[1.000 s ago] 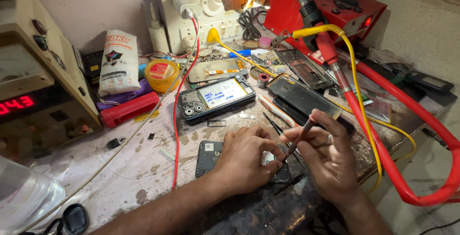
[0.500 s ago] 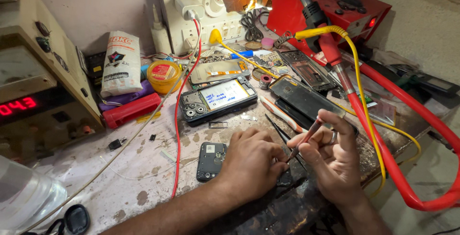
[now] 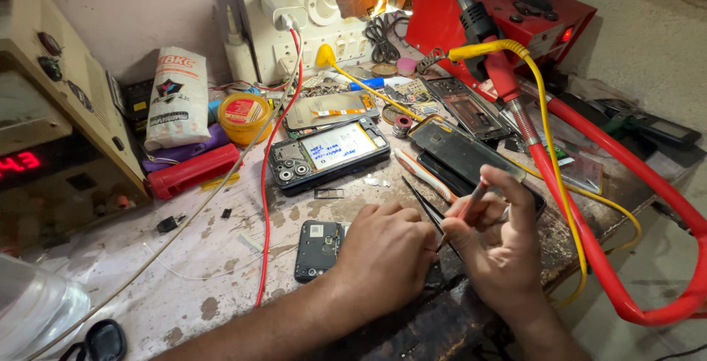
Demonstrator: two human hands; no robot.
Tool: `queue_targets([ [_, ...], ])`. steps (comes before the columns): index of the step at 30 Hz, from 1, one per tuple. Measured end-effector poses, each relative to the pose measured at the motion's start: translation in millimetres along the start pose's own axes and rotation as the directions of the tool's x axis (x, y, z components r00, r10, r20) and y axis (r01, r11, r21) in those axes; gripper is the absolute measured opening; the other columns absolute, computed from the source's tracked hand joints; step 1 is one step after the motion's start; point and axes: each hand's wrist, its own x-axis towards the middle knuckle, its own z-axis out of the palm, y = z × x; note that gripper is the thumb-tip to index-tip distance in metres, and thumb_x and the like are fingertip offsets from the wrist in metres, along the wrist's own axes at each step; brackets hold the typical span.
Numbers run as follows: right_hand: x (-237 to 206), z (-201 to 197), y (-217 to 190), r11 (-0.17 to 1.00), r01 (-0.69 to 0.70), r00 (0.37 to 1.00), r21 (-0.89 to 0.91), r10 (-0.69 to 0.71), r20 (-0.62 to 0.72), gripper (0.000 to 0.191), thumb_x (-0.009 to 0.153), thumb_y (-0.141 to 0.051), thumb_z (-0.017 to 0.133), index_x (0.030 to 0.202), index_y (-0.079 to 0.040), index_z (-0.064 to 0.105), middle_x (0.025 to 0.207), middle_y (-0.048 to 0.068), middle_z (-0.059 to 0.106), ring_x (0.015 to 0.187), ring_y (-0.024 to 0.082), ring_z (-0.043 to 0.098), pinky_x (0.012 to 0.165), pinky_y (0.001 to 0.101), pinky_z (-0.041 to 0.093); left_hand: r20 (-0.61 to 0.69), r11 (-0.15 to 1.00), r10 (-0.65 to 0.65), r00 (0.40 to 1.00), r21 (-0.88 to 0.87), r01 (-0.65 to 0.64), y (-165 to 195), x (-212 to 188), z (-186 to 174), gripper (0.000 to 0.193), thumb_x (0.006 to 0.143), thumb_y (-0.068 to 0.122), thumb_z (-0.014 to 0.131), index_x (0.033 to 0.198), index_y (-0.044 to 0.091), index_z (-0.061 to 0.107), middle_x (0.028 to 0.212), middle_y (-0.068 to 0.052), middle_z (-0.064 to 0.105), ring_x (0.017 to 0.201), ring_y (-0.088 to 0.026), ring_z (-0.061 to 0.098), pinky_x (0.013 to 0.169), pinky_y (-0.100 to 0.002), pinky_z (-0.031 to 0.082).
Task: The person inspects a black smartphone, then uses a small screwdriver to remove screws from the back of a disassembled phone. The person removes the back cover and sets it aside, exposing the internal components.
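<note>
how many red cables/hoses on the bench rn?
2: thin red cable runs from the wall plug down the bench, left of the left hand; thick red hose loops at right. Others may be hidden.

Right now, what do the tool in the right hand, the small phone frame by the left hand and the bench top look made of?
Tool in the right hand: slim reddish-brown shaft, dull sheen; plastic or coated metal, can't tell. Phone frame by the left hand: dark matte moulded plastic with small metal parts, likely. Bench top: pale, stained and chipped, probably painted wood or laminate.
</note>
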Motion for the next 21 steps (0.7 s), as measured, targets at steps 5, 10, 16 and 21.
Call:
queue_targets([
  [5,2.2,-4.4,-3.8,0.973,-0.146,0.989,0.179,0.15,-0.008,0.072,0.095,0.005,0.061,0.157,-0.01,0.028,0.109,0.022,0.072,0.094,0.022,0.075,0.086,0.0324,0.061,0.008,0.969,0.139,0.99,0.203,-0.138,6.3,-1.7,1.1,0.015,0.077,0.011,0.069,0.087,0.001,0.071,0.088,-0.011,0.068,0.088,-0.027,0.066,0.078,-0.04,0.052],
  [10,1.6,-1.2,-8.8,0.973,-0.06,0.979,0.223,0.1,-0.176,0.068,0.099,0.006,0.06,0.157,-0.01,0.03,0.111,0.021,0.071,0.093,0.021,0.072,0.086,0.0351,0.062,0.022,0.881,0.291,0.956,0.383,-0.277,12.7,-6.6,6.9,0.013,0.081,0.012,0.064,0.086,0.0,0.068,0.082,-0.009,0.064,0.079,-0.023,0.065,0.065,-0.033,0.054],
  [16,4.6,-2.2,-10.3,0.966,-0.029,0.97,0.258,0.09,-0.226,0.068,0.101,0.006,0.061,0.159,-0.011,0.031,0.111,0.02,0.069,0.092,0.02,0.071,0.086,0.0377,0.062,0.088,0.813,0.278,0.956,0.509,-0.283,14.6,-3.7,16.9,0.02,0.086,0.016,0.061,0.089,-0.001,0.069,0.082,-0.008,0.062,0.077,-0.02,0.064,0.058,-0.031,0.053],
  [21,5.6,-1.7,-9.1,0.954,-0.016,0.967,0.298,0.091,-0.239,0.068,0.101,0.005,0.062,0.159,-0.011,0.032,0.11,0.019,0.069,0.091,0.02,0.072,0.083,0.0366,0.063,-0.05,0.958,0.136,0.989,0.262,-0.119,-8.4,9.4,2.9,0.018,0.092,0.018,0.06,0.09,0.001,0.065,0.085,-0.012,0.063,0.077,-0.029,0.066,0.066,-0.042,0.053],
])
